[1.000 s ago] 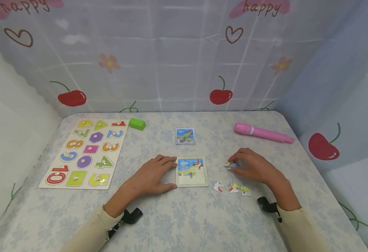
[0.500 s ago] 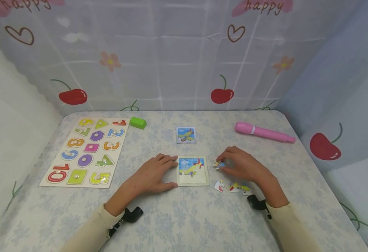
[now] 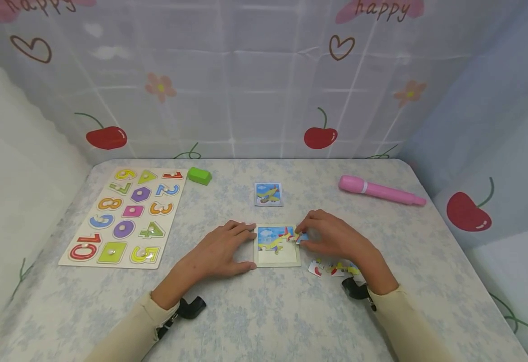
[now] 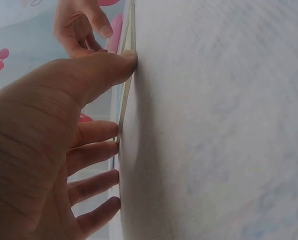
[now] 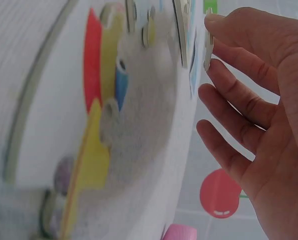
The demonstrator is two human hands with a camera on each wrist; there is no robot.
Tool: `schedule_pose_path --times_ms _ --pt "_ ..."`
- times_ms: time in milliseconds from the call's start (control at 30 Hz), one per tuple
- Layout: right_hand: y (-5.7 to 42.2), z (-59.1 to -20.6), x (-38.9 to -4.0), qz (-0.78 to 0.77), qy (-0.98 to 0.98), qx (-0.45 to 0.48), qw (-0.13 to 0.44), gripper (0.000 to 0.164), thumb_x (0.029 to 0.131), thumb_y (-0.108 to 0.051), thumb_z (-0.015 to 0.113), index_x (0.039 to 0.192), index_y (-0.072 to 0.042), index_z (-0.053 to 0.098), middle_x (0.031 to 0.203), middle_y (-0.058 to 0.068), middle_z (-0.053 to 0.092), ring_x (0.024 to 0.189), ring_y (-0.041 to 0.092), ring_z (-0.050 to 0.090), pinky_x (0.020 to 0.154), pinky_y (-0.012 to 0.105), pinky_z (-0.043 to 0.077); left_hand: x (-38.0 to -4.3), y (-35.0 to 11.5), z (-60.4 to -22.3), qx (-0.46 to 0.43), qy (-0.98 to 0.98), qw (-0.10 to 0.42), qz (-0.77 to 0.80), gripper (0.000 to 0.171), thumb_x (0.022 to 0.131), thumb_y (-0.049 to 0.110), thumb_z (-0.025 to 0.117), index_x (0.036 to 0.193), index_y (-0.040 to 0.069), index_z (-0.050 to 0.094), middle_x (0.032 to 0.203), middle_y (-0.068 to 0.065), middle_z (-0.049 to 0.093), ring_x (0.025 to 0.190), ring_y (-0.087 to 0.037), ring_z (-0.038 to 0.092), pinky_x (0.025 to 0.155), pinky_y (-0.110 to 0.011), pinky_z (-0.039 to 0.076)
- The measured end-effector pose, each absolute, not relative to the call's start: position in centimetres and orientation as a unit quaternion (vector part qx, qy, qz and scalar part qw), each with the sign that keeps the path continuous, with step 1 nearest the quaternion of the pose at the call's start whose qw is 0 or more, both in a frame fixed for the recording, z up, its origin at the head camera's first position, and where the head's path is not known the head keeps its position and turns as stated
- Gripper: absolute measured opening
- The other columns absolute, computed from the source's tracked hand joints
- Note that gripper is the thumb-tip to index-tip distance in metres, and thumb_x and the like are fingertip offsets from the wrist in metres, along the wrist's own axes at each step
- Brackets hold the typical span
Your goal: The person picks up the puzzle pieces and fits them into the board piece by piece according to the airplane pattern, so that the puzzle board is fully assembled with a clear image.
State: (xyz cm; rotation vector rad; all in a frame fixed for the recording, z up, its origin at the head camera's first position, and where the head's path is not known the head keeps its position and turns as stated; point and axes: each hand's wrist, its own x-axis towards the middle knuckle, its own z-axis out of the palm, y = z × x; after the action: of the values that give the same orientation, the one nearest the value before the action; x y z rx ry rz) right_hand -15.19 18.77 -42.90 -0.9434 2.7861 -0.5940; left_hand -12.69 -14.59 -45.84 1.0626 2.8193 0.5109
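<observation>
A small jigsaw tray (image 3: 278, 265) lies flat with its upper part filled by pieces of a yellow aeroplane on blue sky; its lower part shows bare cream board. My left hand (image 3: 223, 250) rests at the tray's left side, its thumb and nearly straight fingers touching that edge. Between thumb and fingers, my right hand (image 3: 333, 235) pinches a jigsaw piece (image 3: 303, 238) over the tray's right rim. In the right wrist view this piece (image 5: 208, 42) shows edge-on at the thumb tip. Several loose jigsaw pieces (image 3: 336, 268) lie below the right hand, partly covered by its wrist.
Behind the tray is a small aeroplane picture card (image 3: 268, 194). A number-and-shape peg board (image 3: 173, 211) lies at the left, with a green block (image 3: 199, 176) by its far corner. A pink stick-like thing (image 3: 381, 191) lies at the back right. Printed curtains stand behind the table.
My right hand has moved left with the pinched jigsaw piece, from beside the tray to over its right rim. My left hand has stayed at the tray's left edge.
</observation>
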Motion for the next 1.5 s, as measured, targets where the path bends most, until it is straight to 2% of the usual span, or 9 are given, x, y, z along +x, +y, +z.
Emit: schedule_pose_path --times_ms 500,1233,1500 --pt "17.1 -44.0 -15.2 -0.199 0.914 -0.349 0.066 0.029 0.095 -0.022 0.085 0.122 -0.015 0.080 0.114 -0.003 0.069 0.108 0.016 0.064 0.096 0.042 0.057 -12.7 -14.7 -46.0 0.353 0.920 0.036 0.167 0.072 0.095 0.055 0.078 0.151 0.012 0.063 0.164 -0.006 0.051 0.143 -0.028 0.051 0.110 -0.052 0.050" --pt "16.1 -44.2 -15.0 -0.179 0.915 -0.357 0.063 0.017 0.093 -0.023 0.088 0.107 -0.020 0.080 0.111 -0.005 0.068 0.106 0.016 0.062 0.095 0.041 0.056 -12.7 -14.6 -46.1 0.355 0.920 0.037 0.163 0.072 0.095 0.054 0.079 0.150 0.011 0.062 0.164 -0.007 0.051 0.144 -0.029 0.051 0.110 -0.051 0.050" --pt "16.5 -43.7 -14.9 -0.182 0.917 -0.347 0.077 0.019 0.094 -0.023 0.086 0.112 -0.019 0.081 0.113 -0.005 0.069 0.110 0.017 0.062 0.098 0.042 0.056 -12.7 -14.6 -46.1 0.354 0.920 0.036 0.162 0.072 0.096 0.054 0.078 0.151 0.011 0.062 0.165 -0.006 0.050 0.144 -0.029 0.050 0.111 -0.051 0.050"
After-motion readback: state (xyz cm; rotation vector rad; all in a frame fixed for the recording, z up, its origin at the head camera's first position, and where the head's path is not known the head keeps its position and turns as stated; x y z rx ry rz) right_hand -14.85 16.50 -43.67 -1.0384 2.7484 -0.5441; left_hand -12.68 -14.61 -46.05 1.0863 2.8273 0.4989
